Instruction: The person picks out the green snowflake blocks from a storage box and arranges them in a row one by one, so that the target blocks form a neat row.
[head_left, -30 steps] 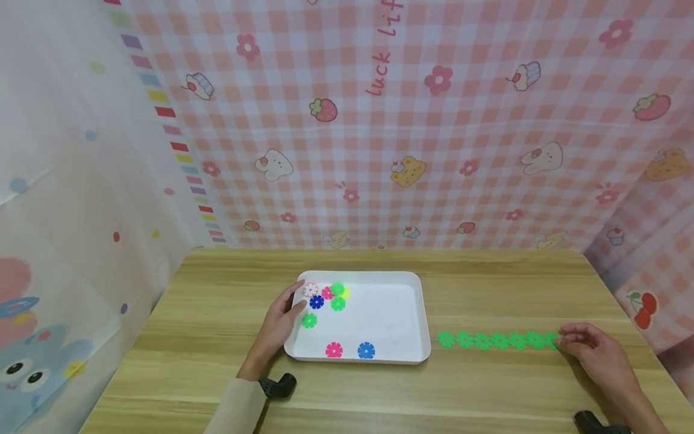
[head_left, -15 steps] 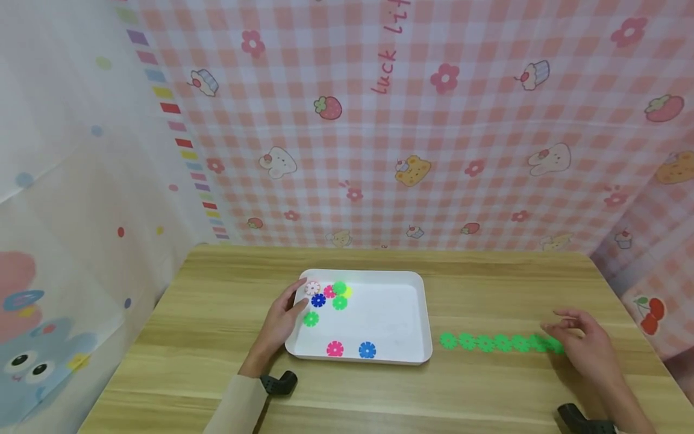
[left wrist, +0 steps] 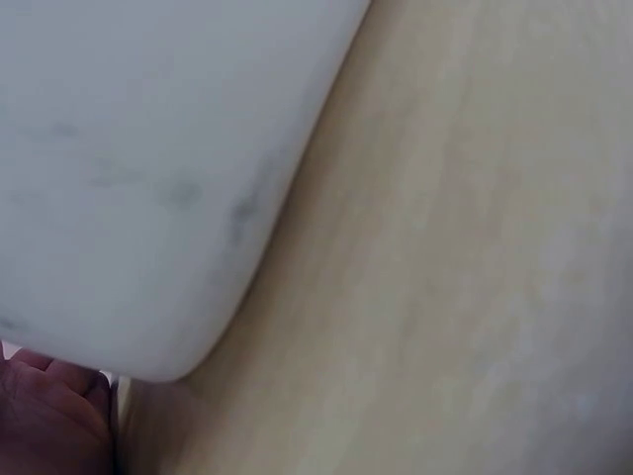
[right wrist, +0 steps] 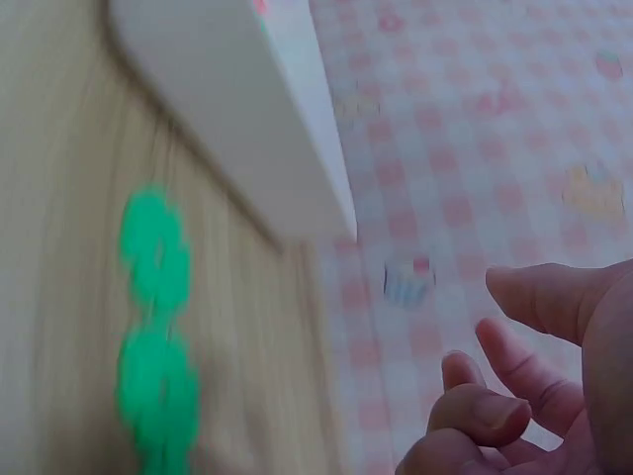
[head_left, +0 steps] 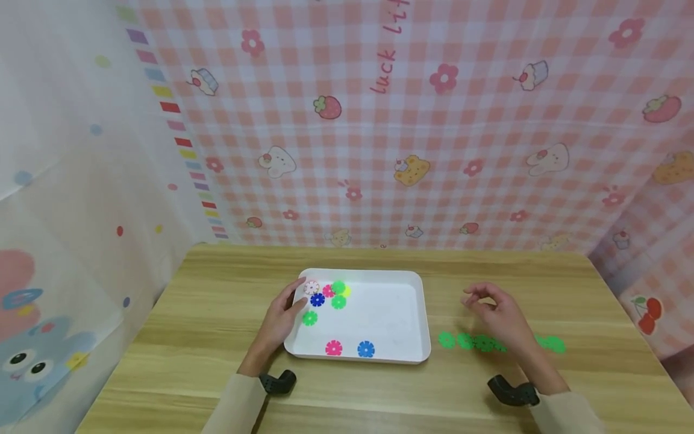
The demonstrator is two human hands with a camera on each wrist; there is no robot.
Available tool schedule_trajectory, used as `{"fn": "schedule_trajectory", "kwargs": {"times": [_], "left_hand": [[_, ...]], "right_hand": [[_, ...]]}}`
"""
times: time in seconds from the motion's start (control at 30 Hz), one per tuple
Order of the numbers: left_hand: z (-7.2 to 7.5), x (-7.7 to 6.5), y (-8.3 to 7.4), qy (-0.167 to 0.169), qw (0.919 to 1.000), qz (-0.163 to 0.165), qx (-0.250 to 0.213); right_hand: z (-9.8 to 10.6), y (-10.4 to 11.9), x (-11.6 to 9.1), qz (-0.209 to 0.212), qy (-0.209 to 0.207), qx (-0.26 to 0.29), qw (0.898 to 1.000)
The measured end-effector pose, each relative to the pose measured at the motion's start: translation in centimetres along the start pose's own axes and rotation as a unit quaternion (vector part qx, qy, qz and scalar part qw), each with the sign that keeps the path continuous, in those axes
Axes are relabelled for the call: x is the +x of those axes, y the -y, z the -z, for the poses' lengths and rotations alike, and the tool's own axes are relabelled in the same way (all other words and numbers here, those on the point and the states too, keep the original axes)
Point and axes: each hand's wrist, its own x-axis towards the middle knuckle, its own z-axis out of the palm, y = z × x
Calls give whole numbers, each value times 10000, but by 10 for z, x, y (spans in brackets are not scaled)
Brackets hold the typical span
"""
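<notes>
A white tray [head_left: 387, 322] lies on the table, and my left hand [head_left: 278, 325] grips its left rim, thumb over the edge. In the left wrist view the tray's side [left wrist: 148, 198] fills the upper left. Inside the tray are several notched snowflake discs, including a dark blue disc [head_left: 317, 299], a pink disc [head_left: 334, 348] and a blue disc [head_left: 365, 349]. My right hand [head_left: 504, 316] hovers above a row of green snowflake discs [head_left: 484, 343], hiding part of it. Its fingers are loosely bent, with nothing between them in the right wrist view.
The wooden table [head_left: 401, 398] extends around the tray and the row. A checked pink cloth [head_left: 358, 138] hangs behind the table, with a pale printed cloth [head_left: 70, 181] at the left. Each wrist wears a black device, such as the right wrist device [head_left: 512, 392].
My right hand has left the right end of the green row and moved left over it, toward the tray. The left hand has stayed on the tray rim.
</notes>
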Motion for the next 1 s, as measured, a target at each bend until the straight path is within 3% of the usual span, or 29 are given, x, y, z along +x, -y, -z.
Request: {"fn": "schedule_trajectory", "kwargs": {"times": [0.2, 0.37, 0.7, 1.0], "left_hand": [[-1, 1, 1, -8, 10000, -38, 19], [-1, 1, 0, 9, 10000, 46, 27], [-1, -1, -1, 60, 9999, 91, 11], [-2, 2, 2, 6, 10000, -11, -30]], "right_hand": [[-33, 23, 14, 239, 119, 240, 9994], [-58, 38, 22, 317, 448, 251, 9982], [-111, 57, 30, -278, 972, 283, 9945], [-160, 67, 29, -228, 1658, 232, 9856]]}}
